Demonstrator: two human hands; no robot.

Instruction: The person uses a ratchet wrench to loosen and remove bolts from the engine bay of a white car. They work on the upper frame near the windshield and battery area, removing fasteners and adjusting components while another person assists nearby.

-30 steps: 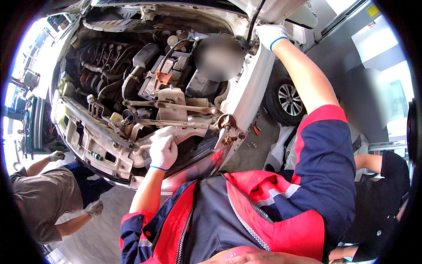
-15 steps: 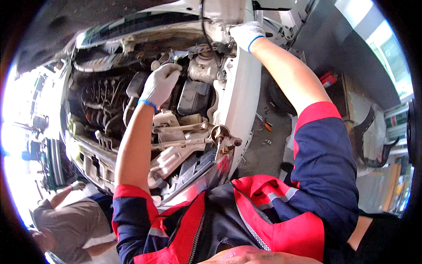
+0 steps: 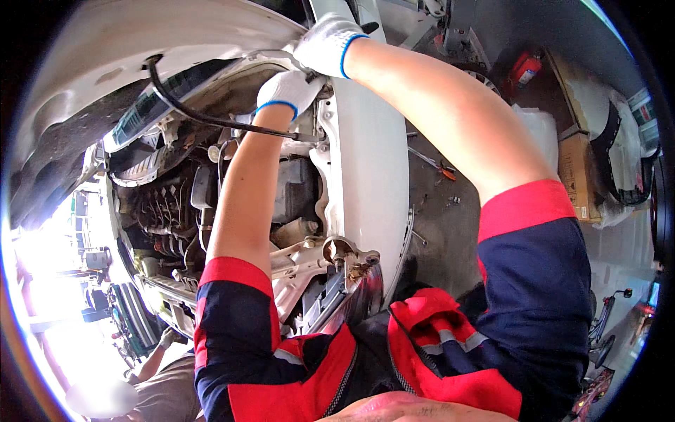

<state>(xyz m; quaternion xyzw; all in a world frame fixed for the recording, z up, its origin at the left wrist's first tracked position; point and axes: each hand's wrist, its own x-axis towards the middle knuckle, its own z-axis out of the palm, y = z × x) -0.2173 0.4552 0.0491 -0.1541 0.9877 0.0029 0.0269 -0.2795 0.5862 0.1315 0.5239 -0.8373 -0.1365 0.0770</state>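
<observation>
My left hand, in a white knit glove with a blue cuff, reaches over the open engine bay to the rear corner by the fender. Its fingers are curled in, and whatever they hold is hidden. Just above it my right hand, gloved the same way, is at the corner where the raised hood meets the white fender. Motion smears its fingers. A thin black curved rod runs from the hood's underside to the fender edge, passing across my left forearm.
A screwdriver with an orange handle lies on the floor right of the car. Farther right are a red fire extinguisher and a cardboard box. Another person is at the lower left, beside the car's front.
My left hand has moved from above the engine parts up and right, close to my right hand. The view has shifted, showing more of the hood and the black rod stretched across the bay.
</observation>
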